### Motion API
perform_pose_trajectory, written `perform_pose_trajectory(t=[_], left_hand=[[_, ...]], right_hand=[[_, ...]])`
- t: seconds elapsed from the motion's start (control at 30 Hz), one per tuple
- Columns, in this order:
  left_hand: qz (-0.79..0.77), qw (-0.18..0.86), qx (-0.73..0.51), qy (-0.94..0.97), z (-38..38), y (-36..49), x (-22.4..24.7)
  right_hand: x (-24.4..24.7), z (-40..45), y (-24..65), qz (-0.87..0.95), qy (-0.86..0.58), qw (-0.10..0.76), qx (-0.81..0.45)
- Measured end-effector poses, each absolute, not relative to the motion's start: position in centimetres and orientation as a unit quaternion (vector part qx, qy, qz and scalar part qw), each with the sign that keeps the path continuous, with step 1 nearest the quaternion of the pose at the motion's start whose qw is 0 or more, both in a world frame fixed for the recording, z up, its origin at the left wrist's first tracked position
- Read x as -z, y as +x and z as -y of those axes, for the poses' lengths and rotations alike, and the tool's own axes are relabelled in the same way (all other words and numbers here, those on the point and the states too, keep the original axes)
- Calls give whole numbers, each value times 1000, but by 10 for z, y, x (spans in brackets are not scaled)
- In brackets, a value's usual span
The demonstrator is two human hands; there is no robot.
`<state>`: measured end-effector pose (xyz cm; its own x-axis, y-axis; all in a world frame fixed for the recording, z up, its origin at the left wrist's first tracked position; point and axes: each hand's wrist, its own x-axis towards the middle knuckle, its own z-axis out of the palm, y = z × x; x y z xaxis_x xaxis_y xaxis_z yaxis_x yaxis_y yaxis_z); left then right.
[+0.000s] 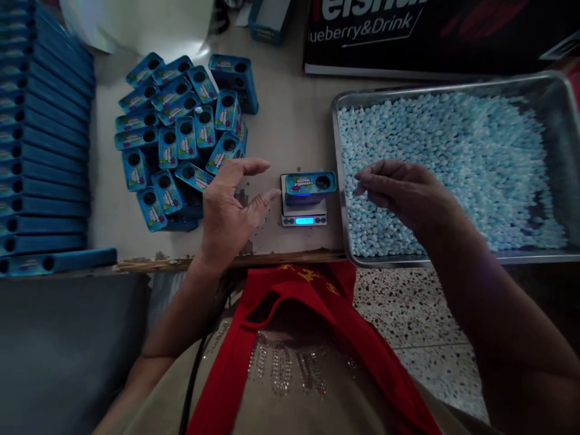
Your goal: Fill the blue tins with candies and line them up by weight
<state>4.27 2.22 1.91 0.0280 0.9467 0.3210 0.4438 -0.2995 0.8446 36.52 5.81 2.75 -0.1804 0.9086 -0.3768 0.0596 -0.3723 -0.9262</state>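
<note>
A small blue candy box with a dark round hole in its top stands on a digital scale with a lit display. Just left of the scale is my left hand, its thumb and forefinger spread apart with nothing between them. Over the left part of a metal tray filled with pale blue and white candies, my right hand has its fingers drawn together in a pinch. Whatever may be between those fingertips is too small to make out.
Several similar blue boxes stand clustered left of my left hand. At the far left, many blue boxes are stacked along the table's edge. A large black carton lies behind the tray, and another small box stands at the back.
</note>
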Motion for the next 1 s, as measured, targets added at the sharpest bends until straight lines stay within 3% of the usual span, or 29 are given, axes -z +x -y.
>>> perform_pose_trajectory(t=[0.33,0.6,0.77,0.83,0.9,1.0], left_hand=[[-509,232,-355,749,-41,72,-6],[-501,240,-309,772,-55,76,10],[-465,279,-287,790,-65,105,13],[-457,291,-291,789,-60,106,4],[-470,280,-321,773,-51,90,-13],[-515,223,-379,736,-32,23,-50]], right_hand=[[-52,-63,360,518,-532,359,-565],[-72,-63,323,687,-506,275,-444],[-69,-63,327,711,-527,278,-373],[-61,-63,345,703,-577,269,-317],[-47,-65,366,725,-621,233,-183],[-23,-73,383,783,-602,153,-22]])
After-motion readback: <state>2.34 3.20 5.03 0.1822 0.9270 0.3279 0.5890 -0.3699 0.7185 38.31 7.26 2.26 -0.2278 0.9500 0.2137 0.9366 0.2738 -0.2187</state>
